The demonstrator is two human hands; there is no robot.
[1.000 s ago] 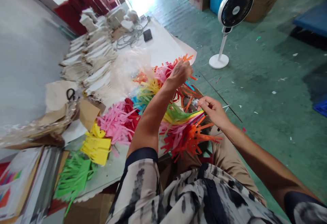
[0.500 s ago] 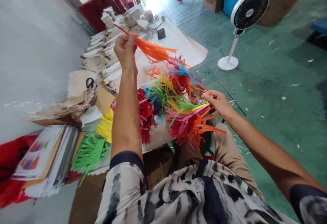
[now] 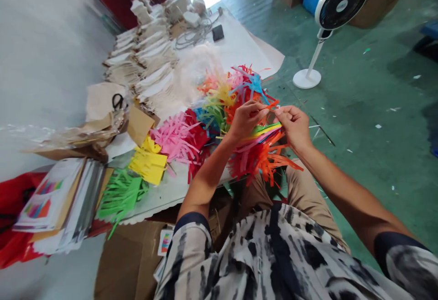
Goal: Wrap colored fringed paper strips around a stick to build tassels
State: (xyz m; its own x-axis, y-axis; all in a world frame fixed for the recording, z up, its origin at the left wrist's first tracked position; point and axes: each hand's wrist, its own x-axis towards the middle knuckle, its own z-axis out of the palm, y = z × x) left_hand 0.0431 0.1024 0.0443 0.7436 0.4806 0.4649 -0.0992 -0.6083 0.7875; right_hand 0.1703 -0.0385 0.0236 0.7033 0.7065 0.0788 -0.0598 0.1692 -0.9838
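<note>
My left hand (image 3: 244, 119) and my right hand (image 3: 294, 124) meet above my lap, with their fingertips pinched close together. Both grip a bunch of multicoloured paper fringe (image 3: 263, 149) in orange, red, pink and yellow-green. The left fingers seem to pinch a thin orange strip at the bunch's top. On the table behind lie loose heaps of pink fringe (image 3: 174, 139), yellow paper (image 3: 148, 165) and green fringe (image 3: 119, 195). Other colourful fringe (image 3: 226, 92) rises just beyond my hands.
Stacks of cream paper bundles (image 3: 143, 62) line the table, near black scissors (image 3: 118, 101) and a colour-printed catalogue stack (image 3: 58, 204). A cardboard box (image 3: 126, 263) stands below the table edge. A white fan (image 3: 337, 17) stands on the green floor (image 3: 359, 117) to the right.
My left hand has dropped from high up, where it held an orange tassel on a stick, to the bunch beside my right hand. The view has tilted slightly.
</note>
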